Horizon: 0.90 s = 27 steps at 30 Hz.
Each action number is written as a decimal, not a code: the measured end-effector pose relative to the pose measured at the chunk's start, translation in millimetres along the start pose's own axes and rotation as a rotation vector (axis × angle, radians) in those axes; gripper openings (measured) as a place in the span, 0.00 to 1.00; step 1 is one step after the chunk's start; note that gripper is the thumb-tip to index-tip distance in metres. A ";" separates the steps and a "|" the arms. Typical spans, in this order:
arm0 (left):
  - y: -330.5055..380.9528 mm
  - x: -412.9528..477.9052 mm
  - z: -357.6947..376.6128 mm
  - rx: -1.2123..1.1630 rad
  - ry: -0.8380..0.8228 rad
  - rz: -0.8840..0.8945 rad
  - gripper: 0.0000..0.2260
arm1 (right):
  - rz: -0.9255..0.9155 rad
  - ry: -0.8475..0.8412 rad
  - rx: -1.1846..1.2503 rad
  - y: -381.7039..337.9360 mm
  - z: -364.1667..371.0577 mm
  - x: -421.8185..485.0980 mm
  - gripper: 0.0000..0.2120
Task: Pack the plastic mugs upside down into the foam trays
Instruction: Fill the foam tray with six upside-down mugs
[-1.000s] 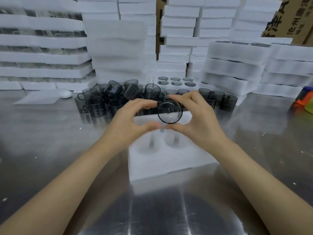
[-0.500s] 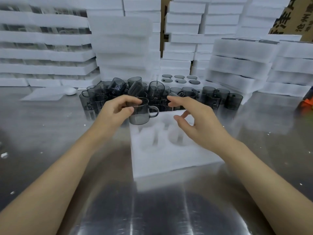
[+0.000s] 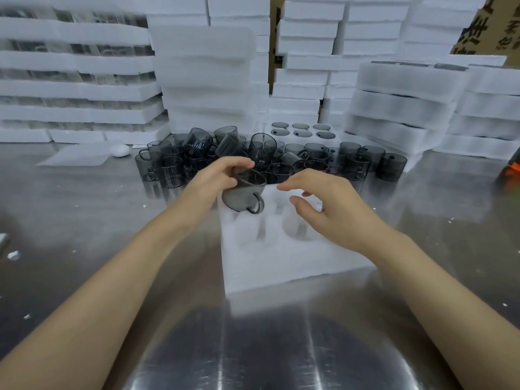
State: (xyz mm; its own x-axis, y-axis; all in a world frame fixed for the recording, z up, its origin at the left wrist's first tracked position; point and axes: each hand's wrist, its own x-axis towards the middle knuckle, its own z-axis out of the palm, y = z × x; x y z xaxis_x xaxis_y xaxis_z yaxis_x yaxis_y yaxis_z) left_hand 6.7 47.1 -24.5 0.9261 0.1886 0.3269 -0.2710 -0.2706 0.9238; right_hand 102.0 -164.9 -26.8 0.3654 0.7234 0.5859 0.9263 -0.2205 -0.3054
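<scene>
- A shiny metal table (image 3: pixel 267 347) is closest. Two bare arms reach out over it.
- Little white crumbs (image 3: pixel 13 255) lie on the table at the left.
- A white foam tray (image 3: pixel 281 268) lies flat on the table between the arms. It has round holes (image 3: pixel 294 225) in the top. The holes look blurry, and I see no mug in them.
- The right hand (image 3: pixel 334 206) hangs over the tray. Its fingers are loose and spread out, and it holds nothing.
- The left hand (image 3: pixel 216 178) is over the far left corner of the tray. Its fingers and thumb curl around a dark see-through mug (image 3: pixel 243 194).
- The mug is up in the air, not in a hole. It is tipped over to one side. Its handle points down and toward the right hand.
- Just behind the tray is a big pile of mugs (image 3: pixel 351 161) on the table. Some stand up and some lie on top of others.
- To the left of the pile lies a flat foam sheet (image 3: pixel 76 159). A small white egg-shaped thing (image 3: pixel 119 150) sits beside it.
- Behind the pile is a packed tray (image 3: pixel 290 129). Six round mug bottoms (image 3: pixel 301 133) show in its top, so those mugs are upside down.
- An orange thing (image 3: pixel 515 167) peeks in at the right edge. I cannot tell what it is.
- Farthest back are tall stacks of foam trays (image 3: pixel 402 102) from left to right.
- A brown cardboard box (image 3: pixel 489 23) shows behind them at the top right.
</scene>
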 end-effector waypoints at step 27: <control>-1.0 -3.9 -2.2 0.337 -0.058 -0.095 0.29 | 0.382 0.307 0.493 19.8 -25.3 4.0 0.14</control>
State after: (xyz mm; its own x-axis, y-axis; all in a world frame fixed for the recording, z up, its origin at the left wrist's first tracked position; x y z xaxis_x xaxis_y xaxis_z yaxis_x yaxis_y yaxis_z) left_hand 2.8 48.8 -26.3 0.9590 0.1760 0.2221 -0.0906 -0.5523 0.8287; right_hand 124.1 -182.9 -11.6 0.7340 0.4202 0.5335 0.6049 -0.0473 -0.7949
